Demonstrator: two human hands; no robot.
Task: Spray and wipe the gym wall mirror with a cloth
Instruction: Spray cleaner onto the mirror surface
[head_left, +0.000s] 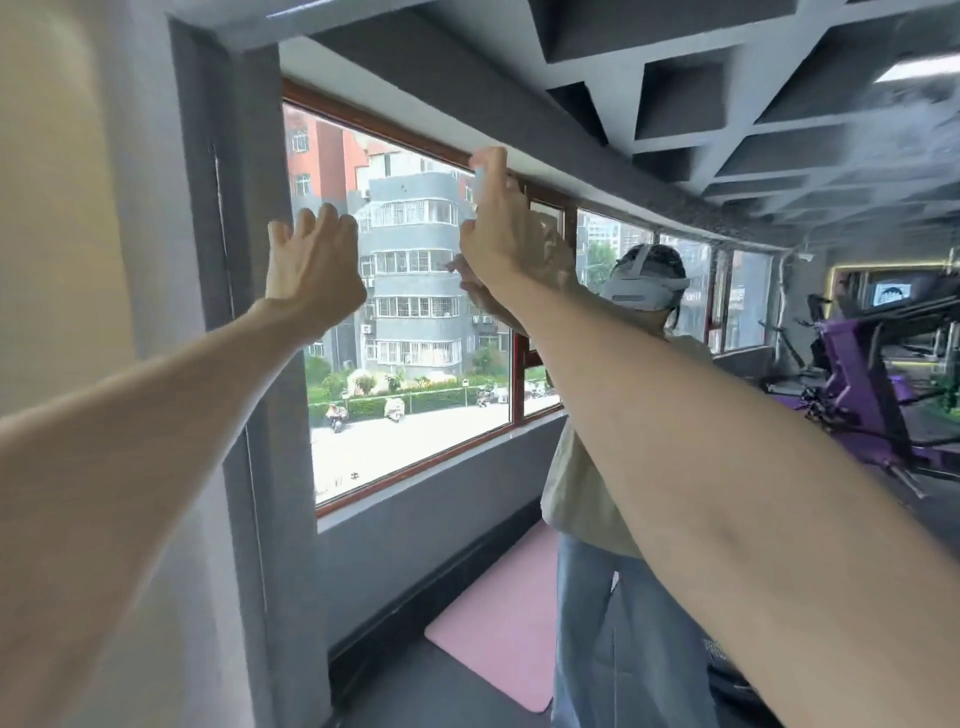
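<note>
Right grip (500, 244) round a pale bottle (478, 183); mirror (878, 150) misted upper right

Bare forearms (156, 415) run uncovered from the left grip (311, 265) and right grip (501, 234) to the picture's edges. The reflected figure wears a pale grey headset with a white strap (644, 288), a loose beige shirt (582, 493) and light blue jeans (597, 623).
</note>
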